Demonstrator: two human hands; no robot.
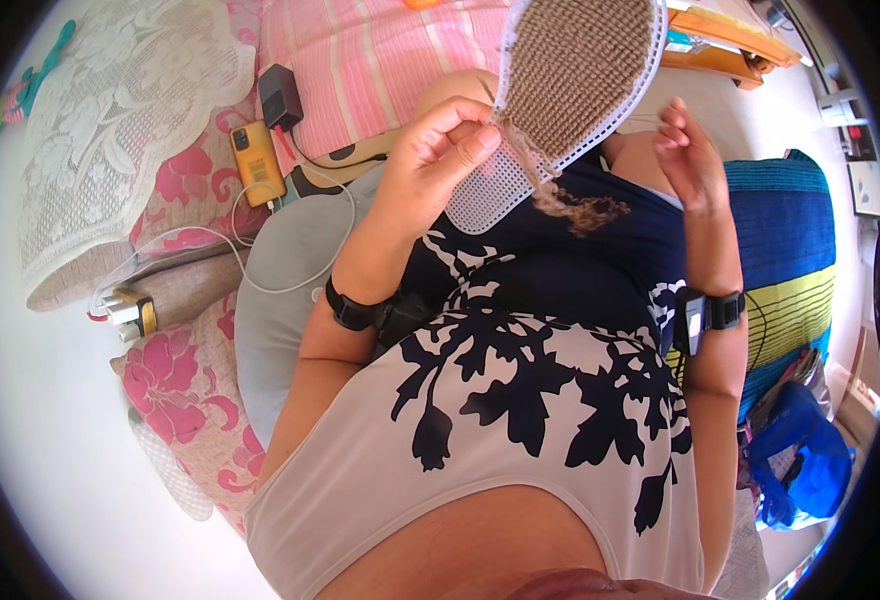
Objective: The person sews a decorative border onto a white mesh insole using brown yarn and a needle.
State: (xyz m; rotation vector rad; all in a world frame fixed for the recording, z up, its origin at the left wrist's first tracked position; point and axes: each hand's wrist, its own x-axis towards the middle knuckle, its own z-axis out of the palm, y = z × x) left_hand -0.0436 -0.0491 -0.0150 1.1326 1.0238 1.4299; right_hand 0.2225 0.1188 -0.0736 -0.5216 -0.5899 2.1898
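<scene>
My left hand [451,150] pinches the left edge of a sole-shaped plastic mesh canvas [488,199] between thumb and fingers. Brown yarn stitching [578,71] covers the canvas's wide upper part, while its narrow lower end is bare white mesh. From beside my left fingertips a loose, frayed tail of brown yarn [578,210] hangs over my lap. My right hand [687,154] is raised to the right of the canvas, apart from it, with the fingers partly curled. A thin strand seems to run towards it; whether the fingers hold a needle or the strand, I cannot tell.
A yellow phone [257,165] and a black power bank [281,97] lie at the left with white cables, near a grey cushion [297,240]. Plugs in an adapter [132,315] rest on the sofa arm. Striped blue fabric [781,217] and a blue bag [807,457] are at the right.
</scene>
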